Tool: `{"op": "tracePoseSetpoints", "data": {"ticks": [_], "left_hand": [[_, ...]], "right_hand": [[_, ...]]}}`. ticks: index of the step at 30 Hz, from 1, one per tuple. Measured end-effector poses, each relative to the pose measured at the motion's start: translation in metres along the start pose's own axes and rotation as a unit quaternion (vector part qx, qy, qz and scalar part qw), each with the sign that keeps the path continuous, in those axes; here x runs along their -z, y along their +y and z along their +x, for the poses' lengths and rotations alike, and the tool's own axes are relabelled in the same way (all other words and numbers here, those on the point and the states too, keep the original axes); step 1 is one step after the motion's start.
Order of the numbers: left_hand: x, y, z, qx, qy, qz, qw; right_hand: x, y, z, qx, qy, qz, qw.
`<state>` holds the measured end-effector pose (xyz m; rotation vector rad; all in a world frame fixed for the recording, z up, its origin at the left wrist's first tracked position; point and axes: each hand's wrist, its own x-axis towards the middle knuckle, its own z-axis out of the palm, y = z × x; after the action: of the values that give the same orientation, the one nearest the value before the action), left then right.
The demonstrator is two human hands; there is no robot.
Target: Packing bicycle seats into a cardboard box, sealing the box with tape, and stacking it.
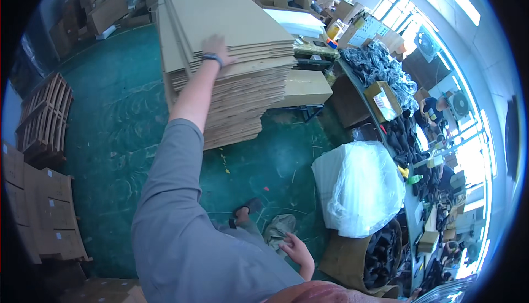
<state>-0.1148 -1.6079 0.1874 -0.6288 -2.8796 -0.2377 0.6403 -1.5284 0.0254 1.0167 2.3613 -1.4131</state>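
Observation:
A tall stack of flat brown cardboard sheets (pixel 231 16) rises in front of me at the upper middle, its layers uneven along the near side. My left hand (pixel 216 51), a dark band round its wrist, lies on the near edge of the top sheets. Its fingers are stretched out, slightly blurred, and the thumb points right. Low in the view, my right hand (pixel 298 250) hangs beside my body with loosely bent, parted fingers and nothing visible in them. A crumpled grey-green fabric (pixel 280 230) shows next to its fingertips; I cannot tell whether they touch.
A closed carton (pixel 306 88) stands right of the stack. Nearer is a large plastic-wrapped white bundle (pixel 361 187), above an open box of black material (pixel 383 253). A long, cluttered workbench runs along the right, with people beyond. Wooden pallets (pixel 44 118) and stacked cartons (pixel 47 206) line the left.

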Motion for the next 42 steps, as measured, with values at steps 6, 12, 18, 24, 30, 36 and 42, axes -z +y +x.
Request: {"op": "tracePoseSetpoints", "data": {"ticks": [6, 12, 18, 24, 30, 36, 42], "left_hand": [[-0.045, 0.036, -0.046, -0.066, 0.174, 0.021, 0.982], [-0.038, 0.179, -0.254, -0.050, 0.212, -0.001, 0.976], [-0.187, 0.270, -0.357, 0.087, 0.120, -0.002, 0.989], [-0.297, 0.366, -0.199, 0.284, 0.043, -0.133, 0.949], [-0.399, 0.492, -0.085, 0.284, -0.114, -0.390, 0.868], [-0.362, 0.621, 0.054, 0.484, 0.130, -0.848, 0.172], [-0.351, 0.750, 0.201, 0.428, 0.372, -0.821, 0.062]], "right_hand": [[0.195, -0.110, 0.225, 0.201, 0.014, 0.135, 0.970], [0.362, -0.237, 0.515, 0.109, -0.321, 0.510, 0.791], [0.340, -0.337, 0.635, 0.325, -0.386, 0.135, 0.853], [0.422, -0.326, 0.663, 0.554, -0.395, -0.015, 0.733], [0.615, -0.306, 0.804, 0.634, -0.400, -0.130, 0.649], [0.824, -0.337, 0.974, 0.509, -0.319, -0.344, 0.722], [0.924, -0.304, 1.144, 0.554, -0.206, -0.528, 0.610]]}}
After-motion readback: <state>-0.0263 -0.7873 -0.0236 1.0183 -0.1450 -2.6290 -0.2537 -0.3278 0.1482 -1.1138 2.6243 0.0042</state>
